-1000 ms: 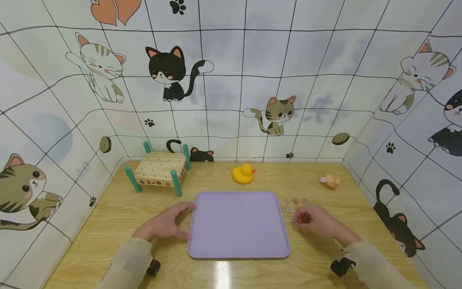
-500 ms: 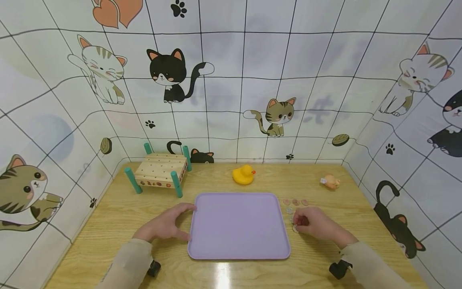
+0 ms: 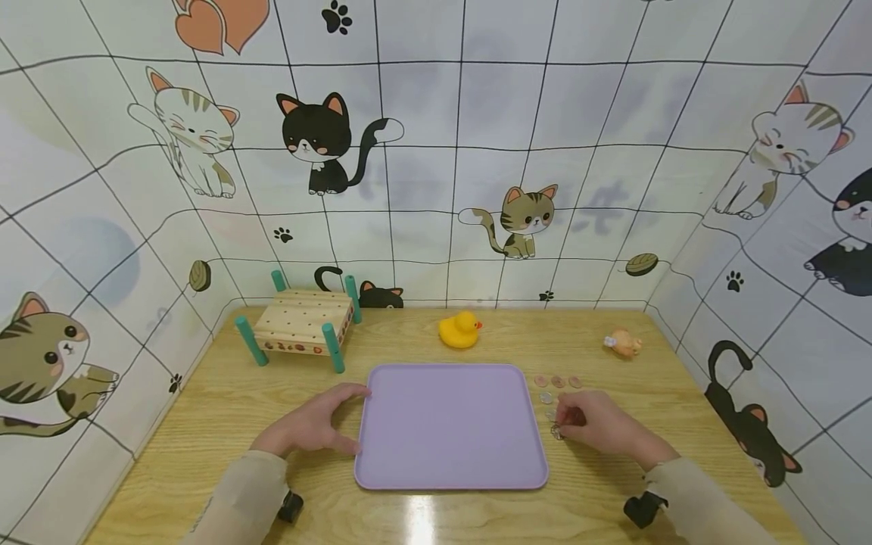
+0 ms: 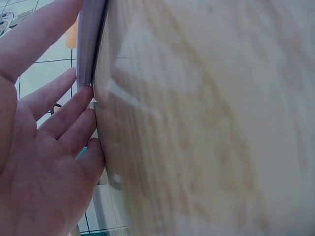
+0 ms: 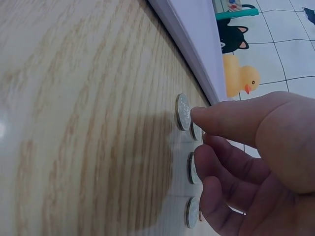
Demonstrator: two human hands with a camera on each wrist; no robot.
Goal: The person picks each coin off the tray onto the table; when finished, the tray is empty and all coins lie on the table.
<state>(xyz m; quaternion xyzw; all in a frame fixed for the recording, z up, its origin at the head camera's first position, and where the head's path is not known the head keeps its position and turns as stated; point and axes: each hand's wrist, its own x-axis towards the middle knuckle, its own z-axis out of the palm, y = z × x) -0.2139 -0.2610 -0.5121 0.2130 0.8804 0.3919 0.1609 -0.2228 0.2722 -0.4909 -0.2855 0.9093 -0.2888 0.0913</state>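
Observation:
In the head view my left hand [image 3: 309, 422] is spread at the left edge of a purple tray [image 3: 450, 428], thumb and fingertips at its rim. The left wrist view has these fingers extended against the tray's side [image 4: 88, 49]. My right hand [image 3: 599, 424] hovers low right of the tray, fingers loosely bent. In the right wrist view its thumb tip reaches a silver coin [image 5: 183, 112] lying flat on the table. More silver coins [image 5: 191, 212] lie near the fingers. Beyond that hand is a short row of copper-coloured coins [image 3: 558, 381].
Behind the tray sits a yellow rubber duck [image 3: 459, 330]. A toy bed [image 3: 303, 318] with green posts stands at the back left, and a small peach-coloured figure [image 3: 623, 343] lies at the back right. Cat-print cloth walls [image 3: 422, 227] surround the wooden table [image 3: 409, 522].
My right hand has shifted slightly right, and the nearest silver coin shows more clearly beside its thumb. The left hand and the tray hold their places.

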